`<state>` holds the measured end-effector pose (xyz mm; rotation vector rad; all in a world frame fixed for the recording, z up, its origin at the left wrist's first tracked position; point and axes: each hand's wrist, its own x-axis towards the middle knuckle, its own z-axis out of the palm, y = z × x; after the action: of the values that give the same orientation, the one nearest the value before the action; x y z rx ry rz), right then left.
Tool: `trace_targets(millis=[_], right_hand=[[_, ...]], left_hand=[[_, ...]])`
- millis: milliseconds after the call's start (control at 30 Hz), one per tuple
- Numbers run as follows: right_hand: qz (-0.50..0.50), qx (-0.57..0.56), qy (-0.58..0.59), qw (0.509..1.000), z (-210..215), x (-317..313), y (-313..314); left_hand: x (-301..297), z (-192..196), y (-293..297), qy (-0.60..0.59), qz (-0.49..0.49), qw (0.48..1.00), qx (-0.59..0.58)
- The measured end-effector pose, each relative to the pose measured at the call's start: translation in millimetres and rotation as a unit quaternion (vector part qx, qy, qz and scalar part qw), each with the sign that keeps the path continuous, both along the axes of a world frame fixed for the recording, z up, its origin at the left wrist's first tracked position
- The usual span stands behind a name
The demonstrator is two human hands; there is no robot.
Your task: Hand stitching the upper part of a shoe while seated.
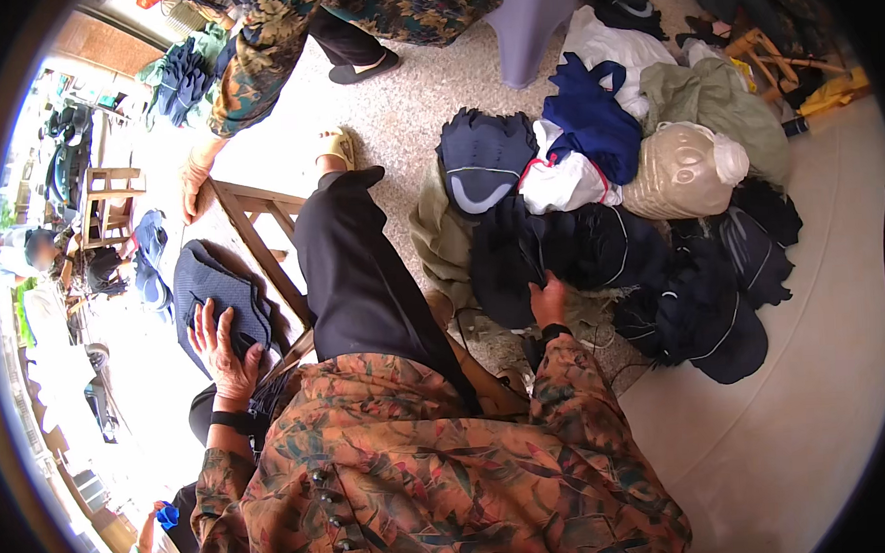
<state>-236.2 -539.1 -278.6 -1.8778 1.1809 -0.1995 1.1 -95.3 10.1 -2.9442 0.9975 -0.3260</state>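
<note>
My left hand (227, 357) lies with its fingers spread on a stack of dark blue-grey ribbed fabric pieces (209, 285). This stack rests on a wooden bench (261, 246) beside my leg. On the right, the fingers of my right hand (549, 302) are closed at the edge of a black fabric piece (508, 260) in a heap on the floor. Dark pieces with pale curved lines (712, 321) lie farther right in that heap. Beyond my right hand is a navy bundle with a grey curved band (485, 163).
A large plastic jug (678, 176) lies against the heap, near white cloth with red edging (566, 180) and a navy cloth (593, 110). A grey-purple plastic stool (531, 30) stands ahead. Another person's hand (197, 178) is at the bench's far end.
</note>
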Motion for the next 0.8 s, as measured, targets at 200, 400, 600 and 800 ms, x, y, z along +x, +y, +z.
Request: trace_targets(millis=[200, 400, 600, 800], right_hand=[[0.157, -0.121, -0.050, 0.979, 107, 26, -15], [0.313, -0.232, -0.155, 0.908, 267, 85, -31], [0.567, -0.330, -0.167, 0.736, 410, 147, 15], [0.728, -0.296, -0.232, 0.573, 465, 177, 107]], left_hand=[[4, 14, -4, 0.040, 0.009, 0.999, 0.002], [-2, 67, -6, 0.016, 0.026, 0.998, -0.055], [-19, 189, -146, 0.052, -0.255, 0.959, -0.114], [-38, 163, -142, 0.144, -0.174, 0.965, -0.133]])
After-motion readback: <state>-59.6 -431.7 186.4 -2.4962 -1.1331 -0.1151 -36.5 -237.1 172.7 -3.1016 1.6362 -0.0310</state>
